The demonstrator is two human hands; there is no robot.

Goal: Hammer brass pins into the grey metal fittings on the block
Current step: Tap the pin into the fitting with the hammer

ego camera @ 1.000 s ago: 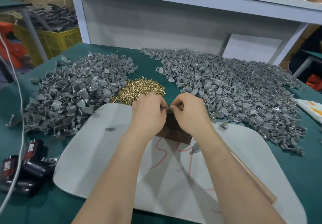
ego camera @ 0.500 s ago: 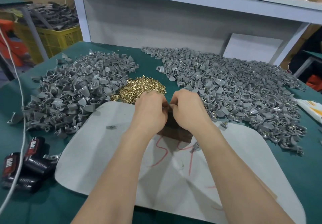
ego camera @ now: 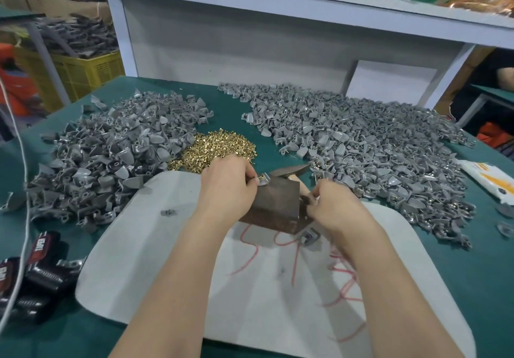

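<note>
The grey fitting sits on the far left corner of the block, pinched by my left hand, fingers curled. My right hand curls at the block's right edge, beside the hammer; what it holds I cannot tell. Brass pins lie just beyond.

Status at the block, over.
Left hand pinches fitting on block. Right hand grips hammer, head behind block. Stray fitting at block's near corner, clear of the strike.
</note>
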